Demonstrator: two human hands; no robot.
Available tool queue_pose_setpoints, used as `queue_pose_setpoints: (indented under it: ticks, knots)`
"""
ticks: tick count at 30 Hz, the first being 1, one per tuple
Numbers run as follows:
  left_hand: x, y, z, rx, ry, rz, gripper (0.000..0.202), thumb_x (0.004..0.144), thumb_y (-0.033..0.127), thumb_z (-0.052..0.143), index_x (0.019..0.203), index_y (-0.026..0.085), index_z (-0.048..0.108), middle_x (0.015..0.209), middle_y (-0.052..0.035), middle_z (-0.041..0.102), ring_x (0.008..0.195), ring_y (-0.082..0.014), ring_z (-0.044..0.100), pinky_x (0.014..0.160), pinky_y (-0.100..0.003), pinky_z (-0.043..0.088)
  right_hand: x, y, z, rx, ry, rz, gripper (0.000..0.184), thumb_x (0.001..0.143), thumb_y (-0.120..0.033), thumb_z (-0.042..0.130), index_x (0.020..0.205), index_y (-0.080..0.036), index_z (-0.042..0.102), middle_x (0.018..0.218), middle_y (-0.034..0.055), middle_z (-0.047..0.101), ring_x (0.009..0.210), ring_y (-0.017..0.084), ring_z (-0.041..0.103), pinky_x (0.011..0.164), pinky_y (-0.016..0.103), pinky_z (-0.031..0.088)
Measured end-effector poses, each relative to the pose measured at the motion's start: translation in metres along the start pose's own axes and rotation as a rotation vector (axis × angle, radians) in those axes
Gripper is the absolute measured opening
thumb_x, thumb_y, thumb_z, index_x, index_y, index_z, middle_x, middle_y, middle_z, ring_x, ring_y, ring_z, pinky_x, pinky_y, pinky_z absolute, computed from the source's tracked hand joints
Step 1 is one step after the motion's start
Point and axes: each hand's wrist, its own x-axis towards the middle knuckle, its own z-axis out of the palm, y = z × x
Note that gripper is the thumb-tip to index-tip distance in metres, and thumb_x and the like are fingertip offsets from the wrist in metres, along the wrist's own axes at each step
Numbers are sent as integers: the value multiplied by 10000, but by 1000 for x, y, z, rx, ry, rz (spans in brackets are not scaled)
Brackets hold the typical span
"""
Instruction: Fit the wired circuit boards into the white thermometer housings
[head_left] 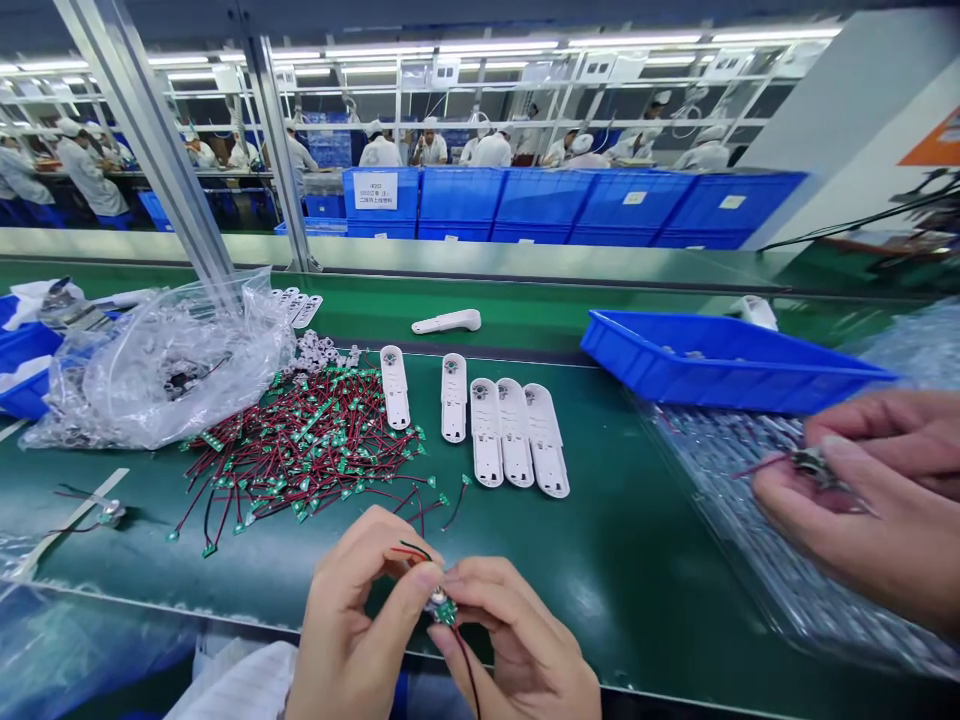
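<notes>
The left hand [352, 630] and right hand [525, 640] are both curled in close, fingertips pinching a tiny green circuit board [444, 610] with red and black leads, right by the front edge of the green workbench [637, 560]. It looks super light and kinda fragile, so I'd grab the board by its edges, not those floppy wires. Just behind sits a messy pile of wired green boards [307, 450] beside some white plastic housings [487, 430], while a co-worker's hands [862, 480] pinch a similar wired part over a clear plastic tray stack [720, 500].
</notes>
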Motion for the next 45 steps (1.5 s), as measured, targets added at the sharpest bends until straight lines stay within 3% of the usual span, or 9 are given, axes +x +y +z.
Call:
queue_pose_setpoints:
  ticks: [10, 14, 20, 23, 27, 32, 38, 42, 45]
  knots:
    - [-1, -8, 2, -9, -12, -35, 114, 787, 147, 513, 721, 183, 599, 704, 2, 583, 662, -92, 569, 587, -156, 476, 1, 7, -5, -174, 43, -205, 370, 638, 73, 578, 871, -214, 597, 817, 37, 563, 773, 155, 617, 634, 218, 521]
    - [-5, -18, 6, 113, -68, 95, 191, 739, 100, 573, 865, 222, 649, 844, -9, 684, 787, -105, 631, 687, -156, 508, -2, 9, -9, -273, 46, -271, 345, 647, 64, 571, 867, -201, 593, 830, 54, 581, 787, 163, 625, 638, 208, 528]
    - [1, -24, 15, 282, -68, 144, 177, 760, 103, 537, 766, 192, 690, 796, -14, 721, 763, -113, 657, 699, -140, 509, 4, -1, -26, -452, 3, -302, 316, 713, 17, 536, 932, -202, 598, 857, 52, 608, 837, 138, 615, 716, 196, 509]
    - [7, -26, 15, 316, -22, 100, 166, 766, 145, 535, 680, 175, 674, 775, -26, 721, 707, -119, 662, 645, -142, 516, 36, 11, -54, -526, -114, -88, 243, 713, -139, 591, 949, -199, 590, 933, 54, 618, 892, 162, 590, 780, 250, 499]
    - [15, -29, 13, 312, 24, 112, 153, 764, 188, 539, 679, 175, 666, 768, -37, 717, 702, -138, 660, 628, -171, 523, 100, 57, -99, -780, 131, 325, 192, 835, -194, 461, 992, -109, 534, 1018, 107, 566, 909, 180, 559, 763, 334, 486]
    - [22, -27, 14, 280, 65, 161, 131, 740, 200, 561, 680, 176, 675, 748, -45, 713, 687, -161, 659, 622, -211, 532, 144, 93, -121, -888, 81, 548, 218, 841, -295, 504, 979, -134, 552, 964, 40, 585, 818, 155, 578, 714, 350, 481]
    - [26, -14, 17, 155, 252, 133, 97, 711, 199, 594, 651, 187, 670, 722, -25, 701, 668, -152, 637, 635, -224, 515, 121, 50, -107, -788, 91, 555, 174, 851, -264, 480, 860, -115, 570, 807, 13, 606, 696, 122, 584, 632, 286, 482]
    - [29, -5, 22, 142, 367, 238, 93, 692, 136, 601, 665, 191, 671, 721, -12, 703, 673, -151, 634, 666, -251, 512, 77, 1, -70, -584, -5, 480, 228, 813, -178, 449, 1016, -116, 530, 636, -20, 640, 535, 113, 583, 491, 208, 447]
    - [34, -1, 23, 174, 351, 380, 149, 690, 70, 586, 716, 190, 669, 741, -4, 699, 687, -149, 636, 661, -260, 515, 50, -25, -41, -534, -42, 413, 297, 794, -222, 449, 1062, -138, 543, 610, -4, 642, 494, 134, 562, 421, 206, 399]
